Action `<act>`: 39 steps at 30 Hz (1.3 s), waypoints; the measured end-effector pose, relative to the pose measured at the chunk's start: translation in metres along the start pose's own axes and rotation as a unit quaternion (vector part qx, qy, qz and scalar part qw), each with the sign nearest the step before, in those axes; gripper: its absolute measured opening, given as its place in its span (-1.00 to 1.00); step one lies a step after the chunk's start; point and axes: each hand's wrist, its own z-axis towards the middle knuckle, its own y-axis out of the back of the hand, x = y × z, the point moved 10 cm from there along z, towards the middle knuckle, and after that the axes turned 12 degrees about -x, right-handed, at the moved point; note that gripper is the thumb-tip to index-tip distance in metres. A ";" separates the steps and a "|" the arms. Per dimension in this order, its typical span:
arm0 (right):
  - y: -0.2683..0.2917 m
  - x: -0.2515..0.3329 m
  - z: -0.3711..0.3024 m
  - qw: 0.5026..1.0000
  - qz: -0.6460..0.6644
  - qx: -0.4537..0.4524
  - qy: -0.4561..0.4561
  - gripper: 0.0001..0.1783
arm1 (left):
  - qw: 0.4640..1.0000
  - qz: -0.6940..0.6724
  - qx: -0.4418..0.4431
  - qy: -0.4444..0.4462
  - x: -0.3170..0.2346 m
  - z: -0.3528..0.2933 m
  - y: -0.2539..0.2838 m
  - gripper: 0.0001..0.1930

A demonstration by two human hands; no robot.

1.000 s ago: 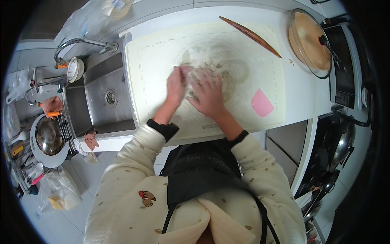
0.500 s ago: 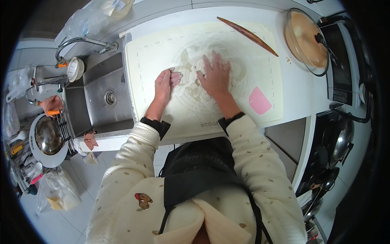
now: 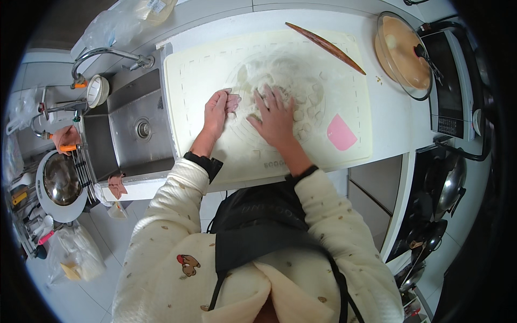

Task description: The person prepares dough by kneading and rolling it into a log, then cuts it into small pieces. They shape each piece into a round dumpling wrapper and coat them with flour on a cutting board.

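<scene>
Small flour-dusted dough pieces (image 3: 319,116) lie scattered on a pale, floury pastry mat (image 3: 199,64) marked with circles. Over the middle of them my right hand (image 3: 276,119) rests palm down, fingers spread and open, with some pieces hidden beneath it. To its left, my left hand (image 3: 218,110) is closed, floury fingers curled together against the thumb at the edge of the flour. Whatever it may hold is hidden. A pink scraper (image 3: 341,133) lies to the right of my right hand, and a brown tapered rolling pin (image 3: 326,47) lies slantwise at the mat's far right.
A steel sink (image 3: 129,132) with a tap (image 3: 107,52) adjoins the mat on the left. At the far right stand a large bowl (image 3: 401,51) of orange-brown contents under glass and a microwave (image 3: 451,81). The counter's front edge (image 3: 393,152) runs close to me.
My right hand has slid left and toward me across the flour, uncovering several separate dough pieces to its right. My left hand stays nearly in place. The view has shifted slightly.
</scene>
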 end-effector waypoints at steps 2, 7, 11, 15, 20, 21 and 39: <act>-0.006 -0.012 0.038 0.999 -0.033 -0.025 0.021 -0.18 | 1.000 0.004 0.011 0.003 0.003 0.003 0.000 -0.67; 0.029 -0.124 0.070 0.988 -0.133 -0.058 -0.056 -0.28 | 0.832 0.413 0.033 -0.370 -0.040 -0.092 -0.034 -0.30; 0.014 -0.136 0.019 0.997 0.001 -0.039 -0.072 -0.27 | 0.690 0.557 0.124 -0.446 -0.009 -0.131 -0.070 -0.17; 0.038 -0.059 0.005 0.932 0.348 -0.030 -0.097 -0.20 | 0.715 0.482 0.117 -0.492 -0.022 -0.081 -0.082 -0.32; 0.073 -0.047 -0.072 0.986 0.075 -0.108 -0.098 0.08 | 0.718 0.493 0.014 -0.491 -0.071 -0.066 -0.068 -0.39; 0.070 -0.028 -0.077 0.988 0.091 -0.098 -0.077 0.12 | 0.718 0.495 -0.029 -0.489 -0.064 -0.064 -0.056 -0.39; 0.009 -0.061 0.054 0.982 0.158 -0.096 -0.050 -0.50 | 0.798 0.432 0.086 -0.412 -0.052 0.001 -0.085 -0.52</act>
